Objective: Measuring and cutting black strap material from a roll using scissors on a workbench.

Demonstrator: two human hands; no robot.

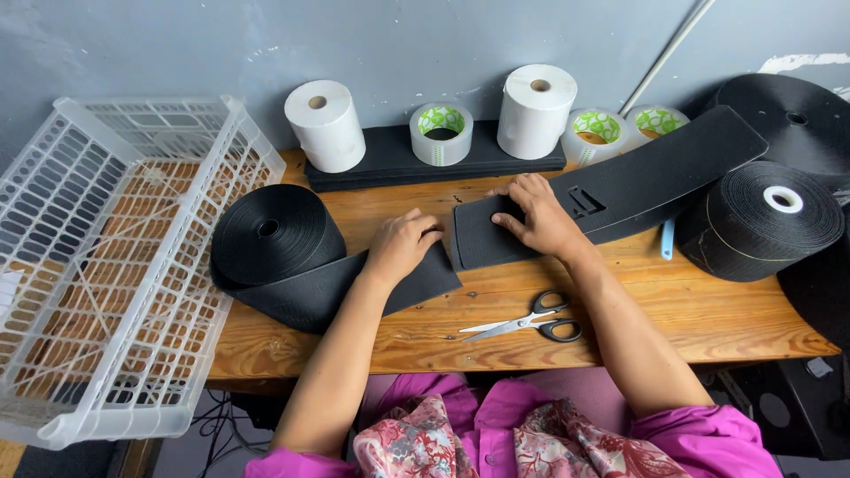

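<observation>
A: What lies nearest the front edge of the counter [708, 327]?

B: A pair of scissors [527, 324] with black handles, blades shut, just behind that edge and untouched.

A: And the hands?

B: The left hand [403, 245] is curled, fingers bent under, pressing down the loose end of a wide black strap [301, 296] that runs off the black roll [274, 235] near the left edge. The right hand [540, 217] lies flat, fingers spread, on a second strap piece [620, 190] reaching towards the back right corner. Neither hand grips; both press. The two strap ends sit just beside each other at mid-counter.

A: How would that strap handle?

B: I judge it light, soft and floppy, with a slightly grippy weave. It looks best pinched at a cut end or edge.

A: Farther back?

B: Another black roll [761, 221] at the right edge. Along the back edge, two white paper rolls [536, 111], clear tape rolls [441, 133] and a dark pad [398, 164]. A white plastic basket [115, 265] overhangs the left edge.
</observation>
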